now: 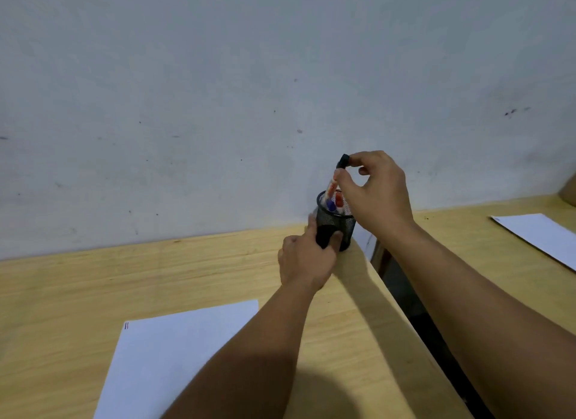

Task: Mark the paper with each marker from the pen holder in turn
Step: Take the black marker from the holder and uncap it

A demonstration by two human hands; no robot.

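Note:
A black mesh pen holder [341, 224] stands at the far right corner of the wooden desk, by the wall. My left hand [307, 258] grips its lower side. My right hand [378, 189] pinches the black cap end of a white marker [331, 186], whose lower part is still inside the holder. A blue-capped marker [330, 205] and a red-capped marker [338, 198] rest in the holder. A white sheet of paper [174, 353] lies near me on the left, with small red and blue marks at its far left corner [126, 326].
The wooden desk [156, 272] ends at a right edge beside the holder, with a dark gap [414, 309] beyond it. A second desk on the right carries another white sheet [539, 236]. A grey wall [249, 91] rises directly behind.

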